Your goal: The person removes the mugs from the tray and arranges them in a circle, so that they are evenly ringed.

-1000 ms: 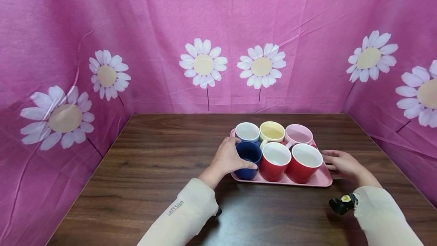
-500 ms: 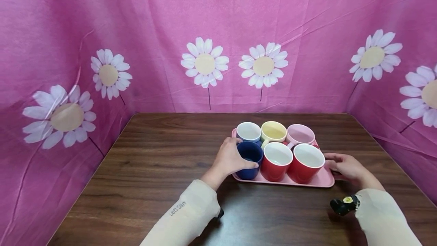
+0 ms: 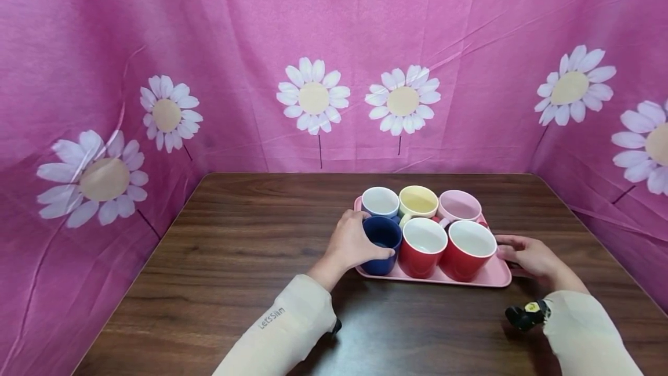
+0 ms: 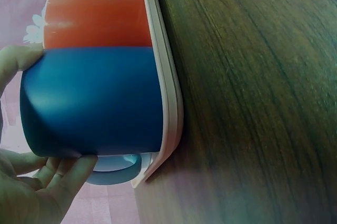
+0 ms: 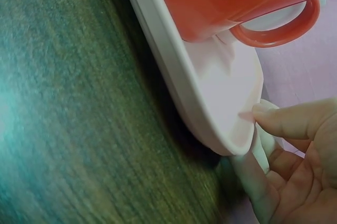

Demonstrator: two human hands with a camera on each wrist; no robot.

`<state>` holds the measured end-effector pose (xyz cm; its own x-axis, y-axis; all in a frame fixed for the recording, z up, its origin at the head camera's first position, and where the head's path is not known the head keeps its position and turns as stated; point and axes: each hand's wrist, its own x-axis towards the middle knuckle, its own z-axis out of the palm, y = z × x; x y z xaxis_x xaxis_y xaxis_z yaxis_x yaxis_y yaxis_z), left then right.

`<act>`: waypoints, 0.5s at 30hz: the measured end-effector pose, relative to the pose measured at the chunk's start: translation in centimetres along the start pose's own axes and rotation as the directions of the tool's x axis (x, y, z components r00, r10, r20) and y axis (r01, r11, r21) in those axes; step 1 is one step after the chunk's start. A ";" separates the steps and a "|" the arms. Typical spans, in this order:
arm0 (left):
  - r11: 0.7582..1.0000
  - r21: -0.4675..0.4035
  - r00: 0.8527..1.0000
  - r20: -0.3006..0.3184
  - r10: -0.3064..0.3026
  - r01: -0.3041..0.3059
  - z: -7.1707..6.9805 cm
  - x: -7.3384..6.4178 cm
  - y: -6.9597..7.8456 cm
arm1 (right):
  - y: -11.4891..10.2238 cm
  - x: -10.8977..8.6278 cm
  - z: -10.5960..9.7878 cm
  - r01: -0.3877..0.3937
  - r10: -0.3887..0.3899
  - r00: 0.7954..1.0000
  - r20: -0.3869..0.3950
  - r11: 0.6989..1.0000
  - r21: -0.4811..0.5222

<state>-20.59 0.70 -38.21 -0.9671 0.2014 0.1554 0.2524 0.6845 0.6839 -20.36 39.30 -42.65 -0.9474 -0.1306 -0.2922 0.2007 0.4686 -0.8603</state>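
Observation:
On a pink tray (image 3: pixel 494 273) stand several mugs in two rows. My left hand (image 3: pixel 348 242) grips the dark blue mug (image 3: pixel 377 263) at the front left, thumb across its near side near the rim and fingers on its left side. In the left wrist view that mug (image 4: pixel 95 103) sits upright on the tray, touching or nearly touching the red mug beside it. My right hand (image 3: pixel 532 257) pinches the tray's right edge. The right wrist view has the thumb (image 5: pixel 279 119) on the tray's rim, with fingers lying beneath; their tips are hidden.
Two red mugs with white insides, one in the middle (image 3: pixel 419 263) and one at right (image 3: pixel 460 263), fill the front row. Behind are a blue mug with white inside (image 3: pixel 380 202), a yellow mug (image 3: pixel 418 201) and a pink mug (image 3: pixel 460 206). A pink flowered cloth (image 3: pixel 355 28) surrounds the wooden table (image 3: pixel 250 248).
My right hand has closed in on the tray's right edge and taken hold of it. My left hand stays on the dark blue mug. The whole view has shifted slightly.

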 end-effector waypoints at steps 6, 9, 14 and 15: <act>1.000 0.029 1.000 0.001 0.009 -0.009 -0.4 -0.1 0.2 | 0.0 0.0 0.0 -0.003 0.003 1.000 0.003 1.000 0.009; 0.999 0.035 1.000 -0.002 0.014 -0.014 -0.9 -0.1 0.4 | 0.0 0.0 0.0 -0.001 0.001 1.000 0.006 1.000 0.014; 0.999 0.030 1.000 -0.001 0.023 -0.023 -1.7 -0.2 1.0 | 0.0 0.0 0.1 0.006 -0.006 1.000 0.020 0.999 0.037; 0.999 0.025 1.000 0.000 0.020 -0.020 -1.9 -0.2 1.1 | 0.0 -0.1 0.1 0.008 -0.009 1.000 0.021 0.999 0.040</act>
<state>-20.17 0.08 -36.08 -0.9617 0.2155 0.1691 0.2728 0.6976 0.6625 -20.28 39.21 -42.63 -0.9437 -0.1529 -0.2934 0.2031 0.4323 -0.8785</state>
